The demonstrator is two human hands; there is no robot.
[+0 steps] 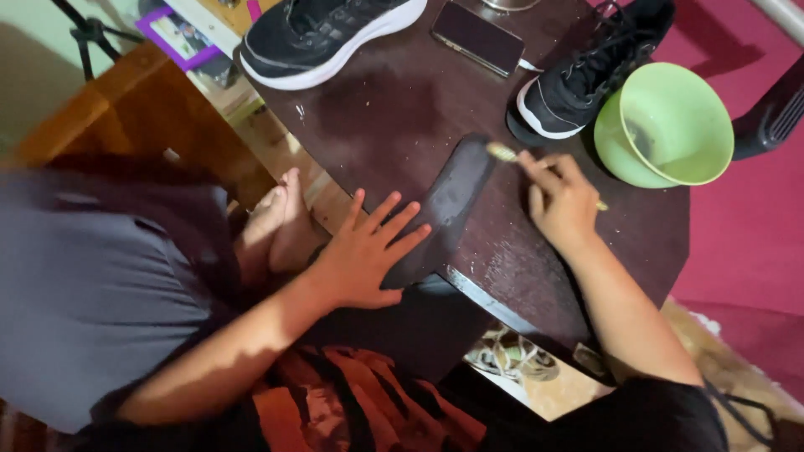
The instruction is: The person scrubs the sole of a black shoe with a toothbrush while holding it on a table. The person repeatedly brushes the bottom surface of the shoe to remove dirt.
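Note:
A dark shoe insole [452,197] lies flat on the dark brown table [394,109], reaching toward the near edge. My left hand [364,251] presses down on the insole's near end, fingers spread. My right hand [563,201] grips a small brush [502,152] whose pale bristle head touches the insole's far end. Two black sneakers with white soles stand on the table: one [322,33] at the far left, the other [590,71] to the right, beside the bowl.
A light green bowl [670,125] sits at the table's right edge. A dark phone [477,38] lies between the sneakers. A wooden piece of furniture [126,109] is at left, red floor covering [745,234] at right, sandals [511,356] under the table.

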